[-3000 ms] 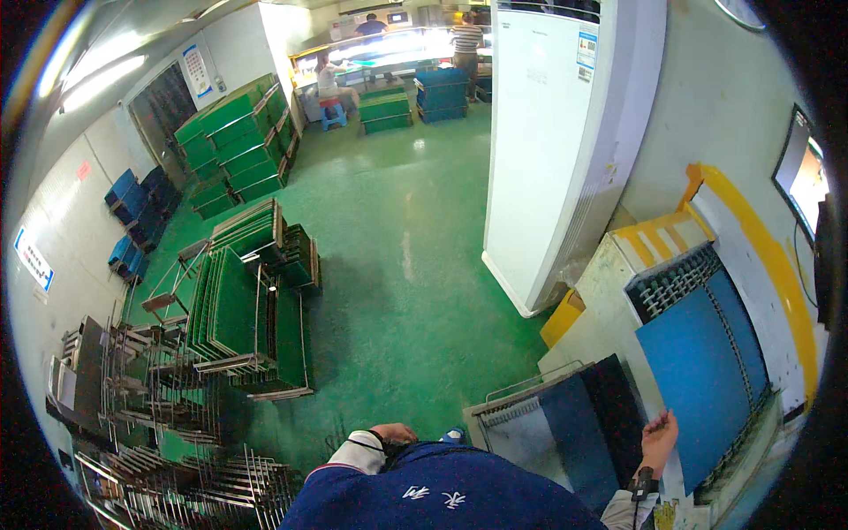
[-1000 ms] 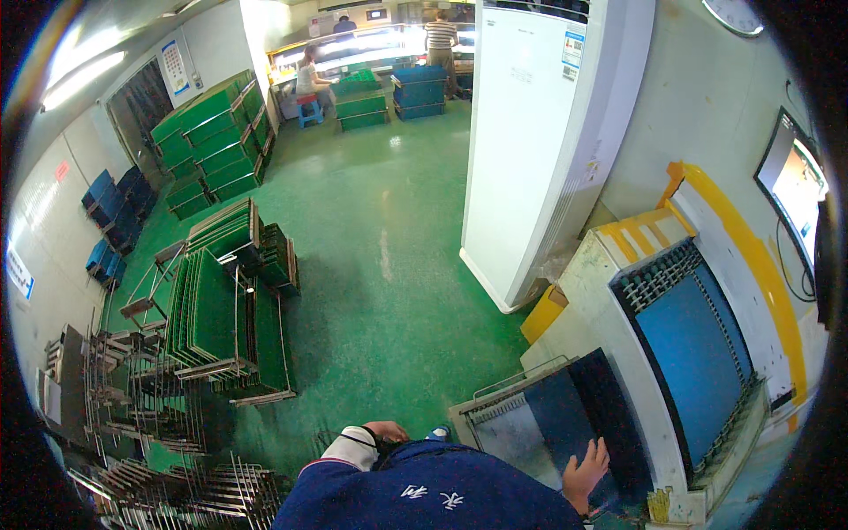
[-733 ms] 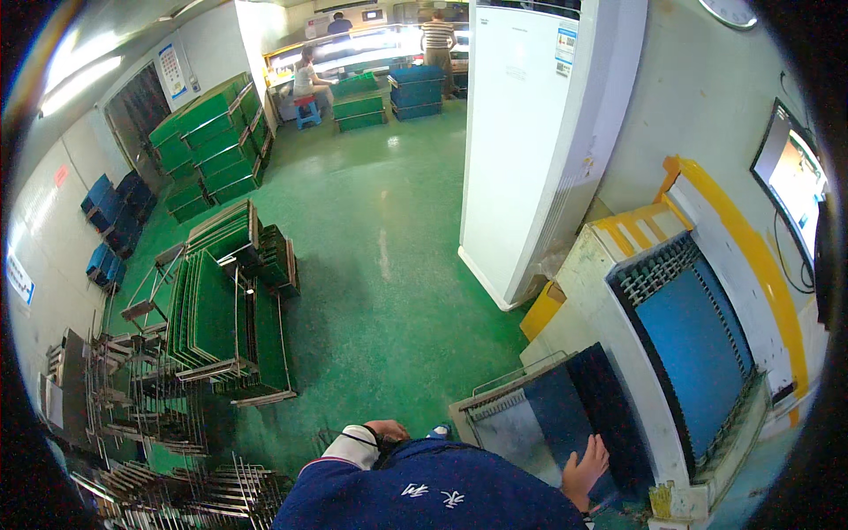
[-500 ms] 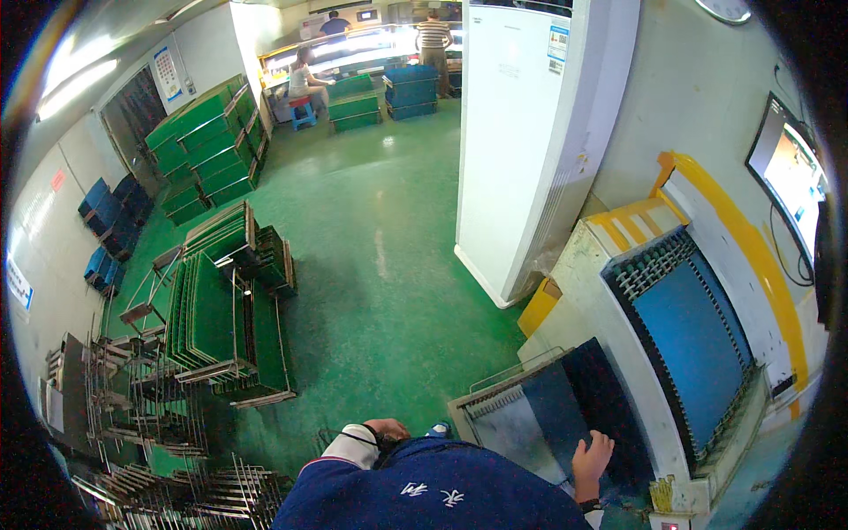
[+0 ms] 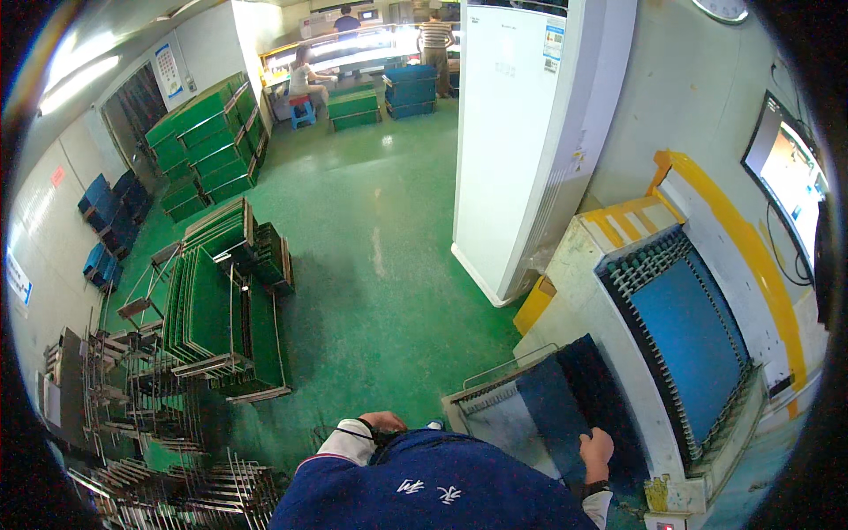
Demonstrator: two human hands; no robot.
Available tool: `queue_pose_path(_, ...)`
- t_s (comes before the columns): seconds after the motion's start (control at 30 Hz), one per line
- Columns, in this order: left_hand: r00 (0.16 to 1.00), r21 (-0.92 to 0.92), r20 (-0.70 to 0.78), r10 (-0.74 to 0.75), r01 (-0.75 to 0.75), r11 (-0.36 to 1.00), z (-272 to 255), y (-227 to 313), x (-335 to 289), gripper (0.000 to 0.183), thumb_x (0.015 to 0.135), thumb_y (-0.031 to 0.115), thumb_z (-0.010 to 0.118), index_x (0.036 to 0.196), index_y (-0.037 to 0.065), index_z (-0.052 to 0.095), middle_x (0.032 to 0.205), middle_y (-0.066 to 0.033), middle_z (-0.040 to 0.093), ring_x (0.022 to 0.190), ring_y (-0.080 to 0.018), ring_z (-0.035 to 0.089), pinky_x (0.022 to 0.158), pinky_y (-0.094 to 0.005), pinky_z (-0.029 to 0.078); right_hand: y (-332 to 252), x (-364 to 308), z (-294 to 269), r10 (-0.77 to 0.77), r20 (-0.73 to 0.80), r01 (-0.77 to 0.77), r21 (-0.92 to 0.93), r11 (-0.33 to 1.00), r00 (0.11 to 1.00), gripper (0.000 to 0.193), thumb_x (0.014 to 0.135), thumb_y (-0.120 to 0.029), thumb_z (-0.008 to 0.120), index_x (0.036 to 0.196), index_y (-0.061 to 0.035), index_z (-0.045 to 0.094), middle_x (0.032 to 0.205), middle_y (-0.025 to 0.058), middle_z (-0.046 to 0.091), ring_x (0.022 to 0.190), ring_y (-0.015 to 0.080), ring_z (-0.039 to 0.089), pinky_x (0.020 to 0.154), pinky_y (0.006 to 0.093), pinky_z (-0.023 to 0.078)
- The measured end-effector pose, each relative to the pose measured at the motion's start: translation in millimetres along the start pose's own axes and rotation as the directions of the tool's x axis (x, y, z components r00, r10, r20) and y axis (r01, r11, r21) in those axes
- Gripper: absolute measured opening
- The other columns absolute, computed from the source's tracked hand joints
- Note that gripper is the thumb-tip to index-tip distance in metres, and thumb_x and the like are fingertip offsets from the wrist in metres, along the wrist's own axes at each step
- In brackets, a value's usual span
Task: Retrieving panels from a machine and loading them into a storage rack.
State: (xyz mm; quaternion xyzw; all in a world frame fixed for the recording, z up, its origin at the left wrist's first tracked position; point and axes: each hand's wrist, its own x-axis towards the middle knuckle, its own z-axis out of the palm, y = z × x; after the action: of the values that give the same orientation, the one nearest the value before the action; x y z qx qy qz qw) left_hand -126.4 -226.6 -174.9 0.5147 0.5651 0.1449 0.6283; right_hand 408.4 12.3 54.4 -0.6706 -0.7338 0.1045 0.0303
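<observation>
My right hand (image 5: 598, 447) is over a low rack (image 5: 457, 413) at the lower right. Its fingers are curled closed beside the top of a dark blue panel (image 5: 556, 397); whatever may be in them is hidden. Behind that panel stands a darker, nearly black one (image 5: 609, 402). Held close to my waist is my left hand (image 5: 385, 421); my clothing covers most of its fingers, so their pose does not show.
A machine with a blue roller-edged bed (image 5: 689, 327) stands at right, beside a tall white cabinet (image 5: 503, 150). Racks of green panels (image 5: 208, 305) and metal-rod frames (image 5: 168, 477) are at left. Two people (image 5: 305, 78) (image 5: 435, 49) are at a far lit bench, with another beyond it.
My right hand's spread fingers have curled in, and it has shifted slightly. The left hand stays at my waist, a little higher. The view has moved slightly.
</observation>
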Motion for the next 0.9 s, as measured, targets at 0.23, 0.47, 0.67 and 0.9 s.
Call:
queue_pose_path(0.23, 0.997, -0.049, 0.081, 0.0, 0.004, 0.999, -7, 35, -8, 0.034, 0.087, 0.029, 0.059, 0.113, 0.008, 0.065, 0.105, -0.0068, 0.065, 0.092, -0.0184, 0.059, 0.083, -0.036, 0.046, 4, -4, 1, 0.076, 0.06, -0.075, -0.024, 0.997, 0.995, 0.04, 0.073, -0.032, 0.071, 0.098, -0.0009, 0.066, 0.099, 0.0211, 0.065, 0.094, 0.0372, 0.062, 0.081, 0.0444, 0.049)
queue_pose_path(0.47, 0.973, -0.099, 0.049, -0.227, 0.231, 0.968, -1, 24, 3, 0.034, 0.085, 0.028, 0.059, 0.113, 0.011, 0.066, 0.111, -0.0055, 0.066, 0.097, -0.0187, 0.059, 0.086, -0.0357, 0.046, 3, -7, 3, 0.096, 0.018, -0.096, -0.024, 0.995, 0.995, 0.044, 0.072, -0.033, 0.072, 0.103, -0.0024, 0.066, 0.099, 0.0184, 0.066, 0.094, 0.0347, 0.063, 0.082, 0.0427, 0.05)
queue_pose_path(0.67, 0.999, 0.045, 0.028, -0.042, 0.041, 0.998, 2, 8, 9, 0.035, 0.082, 0.03, 0.059, 0.111, 0.013, 0.067, 0.109, -0.0049, 0.067, 0.096, -0.018, 0.06, 0.086, -0.035, 0.047, -10, -6, -16, 0.159, 0.05, -0.159, -0.008, 0.987, 0.986, 0.043, 0.07, -0.03, 0.073, 0.102, -0.0027, 0.067, 0.1, 0.0189, 0.066, 0.095, 0.0343, 0.063, 0.083, 0.0419, 0.049)
queue_pose_path(0.9, 0.999, -0.078, 0.038, 0.007, -0.004, 0.997, 1, -2, 6, 0.037, 0.082, 0.031, 0.061, 0.113, 0.013, 0.067, 0.109, -0.0054, 0.067, 0.098, -0.0195, 0.06, 0.087, -0.0349, 0.047, -14, 3, -32, 0.156, 0.082, -0.153, -0.043, 0.987, 0.984, 0.046, 0.068, -0.029, 0.075, 0.104, -0.0015, 0.066, 0.105, 0.0203, 0.065, 0.099, 0.0348, 0.061, 0.086, 0.0413, 0.048)
